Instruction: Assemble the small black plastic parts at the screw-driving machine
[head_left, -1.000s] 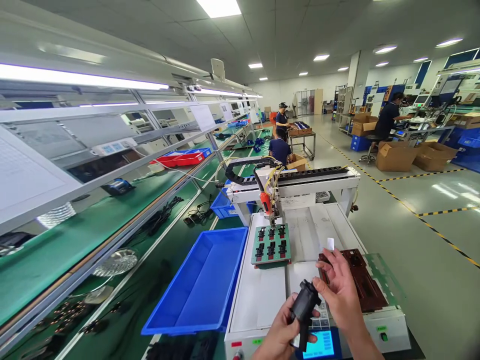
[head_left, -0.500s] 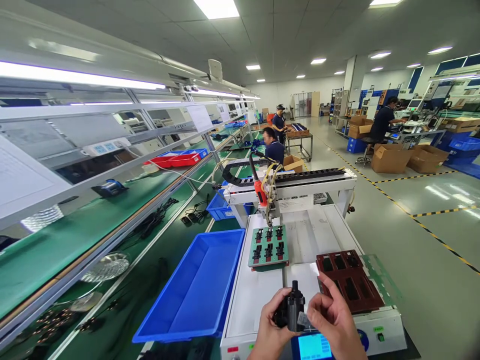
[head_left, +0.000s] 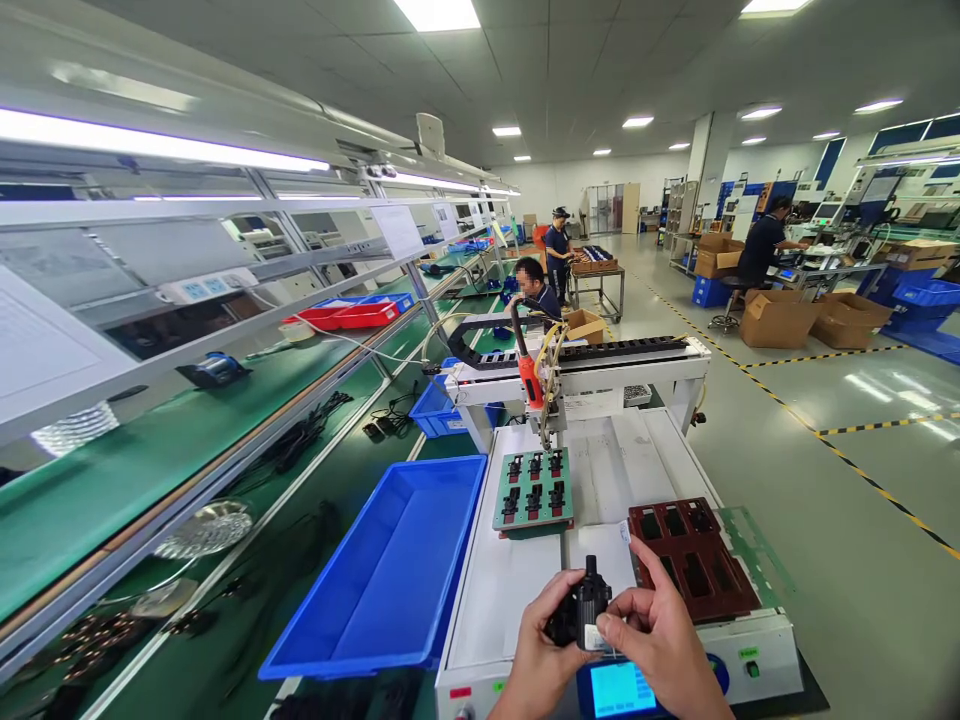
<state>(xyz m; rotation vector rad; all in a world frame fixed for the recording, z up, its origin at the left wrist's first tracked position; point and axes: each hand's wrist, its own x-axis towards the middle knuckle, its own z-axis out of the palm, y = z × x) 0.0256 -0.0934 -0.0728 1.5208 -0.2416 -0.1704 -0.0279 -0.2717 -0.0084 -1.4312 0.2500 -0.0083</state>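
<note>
Low in the middle of the head view, a small black pump (head_left: 592,597) with a ribbed body stands upright, its nozzle pointing up. My left hand (head_left: 541,640) is wrapped round it from the left. A small pale label (head_left: 595,637) lies against the lower front of the body. My right hand (head_left: 660,640) has its thumb on the label's edge, with curled fingers against the pump's right side. The right index finger stretches upward, and a second small white label (head_left: 625,532) shows at its tip. Behind the hands, a green fixture plate (head_left: 534,490) holds several black parts.
A benchtop gantry machine (head_left: 577,370) carries a red-and-black screwdriver (head_left: 529,380). Its blue screen (head_left: 621,688) sits below my hands. A brown fixture (head_left: 694,560) lies right, a blue bin (head_left: 382,570) left. Co-workers (head_left: 556,245) are farther back.
The label, tilted beside the pump before, now lies flatter against its body, with my right thumb and fingers closer in. The green fixture plate looks unchanged. A seated co-worker has leaned left.
</note>
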